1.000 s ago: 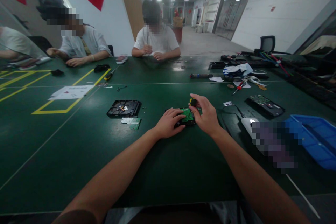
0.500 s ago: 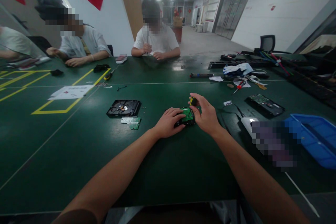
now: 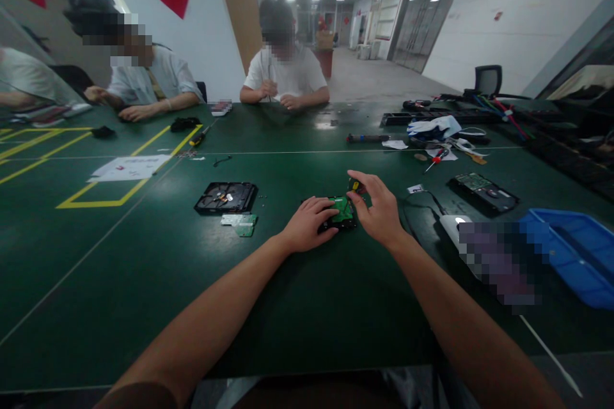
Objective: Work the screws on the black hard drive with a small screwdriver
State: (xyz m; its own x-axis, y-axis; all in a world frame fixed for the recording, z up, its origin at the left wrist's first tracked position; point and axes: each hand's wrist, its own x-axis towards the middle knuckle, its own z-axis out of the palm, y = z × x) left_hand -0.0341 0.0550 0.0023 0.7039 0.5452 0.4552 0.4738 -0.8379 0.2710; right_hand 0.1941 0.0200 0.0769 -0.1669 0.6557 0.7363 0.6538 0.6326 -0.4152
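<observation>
A hard drive (image 3: 341, 213) with a green circuit board on top lies on the green table (image 3: 307, 281) in front of me. My left hand (image 3: 309, 225) rests on its left side, fingers curled over the edge, holding it down. My right hand (image 3: 378, 208) is pinched round a small screwdriver (image 3: 354, 186) with a black and yellow handle, held upright over the drive's right end.
An opened black drive (image 3: 226, 197) and a loose green board (image 3: 241, 223) lie to the left. Another drive (image 3: 483, 191), a blue tray (image 3: 575, 255), tools and cables sit to the right. Two people sit across the table.
My right hand has shifted slightly on the screwdriver handle, fingers turning round it. My left hand and the drive have stayed put.
</observation>
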